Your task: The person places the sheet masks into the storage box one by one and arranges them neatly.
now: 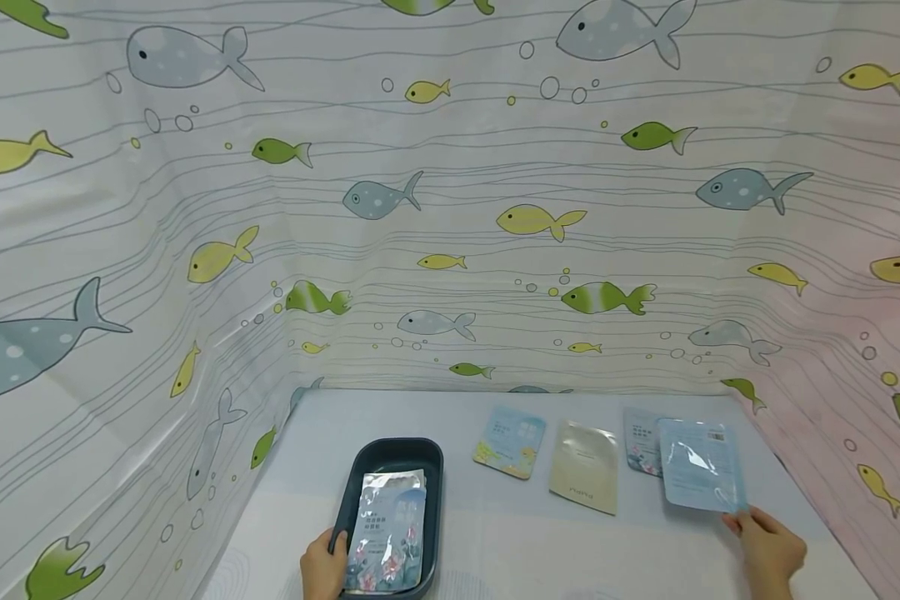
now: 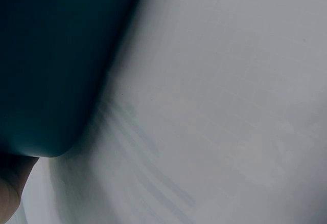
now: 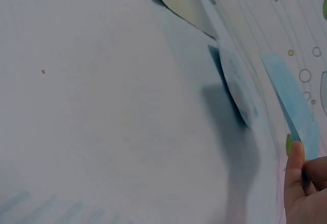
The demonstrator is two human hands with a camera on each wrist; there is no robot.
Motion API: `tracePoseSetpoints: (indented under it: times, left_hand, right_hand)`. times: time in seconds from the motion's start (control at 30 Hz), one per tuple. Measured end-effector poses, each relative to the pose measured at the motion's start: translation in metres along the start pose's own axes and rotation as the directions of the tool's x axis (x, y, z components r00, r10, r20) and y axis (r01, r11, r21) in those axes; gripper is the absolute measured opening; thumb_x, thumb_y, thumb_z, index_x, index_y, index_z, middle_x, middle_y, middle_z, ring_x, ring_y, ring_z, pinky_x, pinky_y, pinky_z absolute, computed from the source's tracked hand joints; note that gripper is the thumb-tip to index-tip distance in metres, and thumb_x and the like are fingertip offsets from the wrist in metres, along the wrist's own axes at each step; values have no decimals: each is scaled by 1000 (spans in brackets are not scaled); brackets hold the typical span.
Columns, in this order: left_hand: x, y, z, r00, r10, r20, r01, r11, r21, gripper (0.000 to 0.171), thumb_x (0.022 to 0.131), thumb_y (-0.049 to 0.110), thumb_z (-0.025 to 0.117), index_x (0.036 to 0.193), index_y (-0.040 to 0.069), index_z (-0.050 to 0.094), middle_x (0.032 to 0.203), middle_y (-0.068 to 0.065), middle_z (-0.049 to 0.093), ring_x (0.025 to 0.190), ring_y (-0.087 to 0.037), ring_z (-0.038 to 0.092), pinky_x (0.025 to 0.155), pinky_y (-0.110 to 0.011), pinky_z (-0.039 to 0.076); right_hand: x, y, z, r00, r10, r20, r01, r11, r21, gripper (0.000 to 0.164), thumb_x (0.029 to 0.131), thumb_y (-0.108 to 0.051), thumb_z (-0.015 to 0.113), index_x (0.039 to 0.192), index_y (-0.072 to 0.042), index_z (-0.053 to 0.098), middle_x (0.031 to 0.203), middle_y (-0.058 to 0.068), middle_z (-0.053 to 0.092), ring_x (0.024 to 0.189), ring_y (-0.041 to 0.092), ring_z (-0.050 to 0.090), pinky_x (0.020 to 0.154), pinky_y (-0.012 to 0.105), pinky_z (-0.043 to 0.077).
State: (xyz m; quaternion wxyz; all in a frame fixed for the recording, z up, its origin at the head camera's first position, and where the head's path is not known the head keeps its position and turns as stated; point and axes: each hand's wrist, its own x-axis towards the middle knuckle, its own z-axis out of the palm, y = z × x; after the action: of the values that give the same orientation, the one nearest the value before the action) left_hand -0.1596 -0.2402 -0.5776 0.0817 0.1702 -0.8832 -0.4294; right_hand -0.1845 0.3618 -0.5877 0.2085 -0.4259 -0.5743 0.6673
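My left hand point(image 1: 324, 567) grips the left wall of a dark blue tray point(image 1: 435, 500), thumb over its rim. Inside the tray lie silver-blue flower-printed face mask packets point(image 1: 387, 533), stacked. The tray's dark side point(image 2: 46, 70) fills the upper left of the left wrist view, with part of the hand point(image 2: 9, 193) below it. My right hand point(image 1: 776, 550) pinches the lower right corner of a light blue face mask packet point(image 1: 699, 467), its printed back showing. In the right wrist view this packet point(image 3: 294, 101) appears nearly edge-on, raised off the table, between thumb and fingers point(image 3: 295, 168).
Another flower-printed packet point(image 1: 640, 446) lies partly hidden behind the held one. A beige-gold packet point(image 1: 585, 467) and a blue-yellow packet point(image 1: 510, 442) lie left of it on the white table point(image 1: 510, 550). Fish-printed sheeting point(image 1: 465, 183) walls the table at the back and sides.
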Motion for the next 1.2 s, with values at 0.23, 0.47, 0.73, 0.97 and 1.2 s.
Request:
tracePoseSetpoints:
  times: [0.23, 0.47, 0.73, 0.97, 1.2]
  left_hand:
    - [0, -2, 0, 1000, 3, 4, -3, 1000, -4, 27, 88, 8, 45, 64, -2, 51, 52, -2, 40, 50, -15, 38, 51, -29, 32]
    - [0, -2, 1, 1000, 3, -1, -3, 1000, -13, 29, 88, 9, 45, 61, 0, 48, 50, -1, 34, 48, -15, 36, 50, -29, 30]
    - [0, -2, 1, 1000, 8, -15, -8, 1000, 1, 28, 88, 9, 46, 63, -1, 50, 51, -1, 38, 49, -15, 37, 51, -29, 31]
    - [2, -4, 3, 1000, 5, -10, -5, 1000, -5, 28, 87, 8, 45, 61, 0, 49, 50, -1, 35, 48, -15, 36, 50, -29, 30]
    - [2, -4, 3, 1000, 6, -11, -6, 1000, -5, 28, 88, 9, 45, 61, 0, 48, 50, 0, 33, 47, -15, 35, 50, -28, 30]
  right_hand:
    - [-11, -2, 2, 1000, -25, 16, 26, 999, -24, 31, 77, 10, 51, 106, 1, 58, 59, -4, 53, 44, 6, 58, 54, 22, 49]
    - [-3, 10, 3, 998, -52, 28, 52, 999, -9, 40, 77, 10, 50, 116, 9, 47, 53, -15, 47, 44, 5, 58, 43, 21, 45]
    - [7, 19, 6, 999, -38, 31, 38, 999, 1, 37, 77, 10, 52, 114, 9, 50, 60, -5, 53, 47, 9, 60, 41, 24, 45]
    - [25, 40, 11, 999, -40, 18, 39, 998, 52, 44, 76, 11, 54, 119, 13, 43, 56, -9, 52, 46, 11, 60, 40, 17, 43]
    - [14, 35, 15, 999, -32, 32, 31, 999, 22, 43, 76, 11, 53, 118, 14, 43, 56, -9, 51, 45, 10, 60, 36, 21, 41]
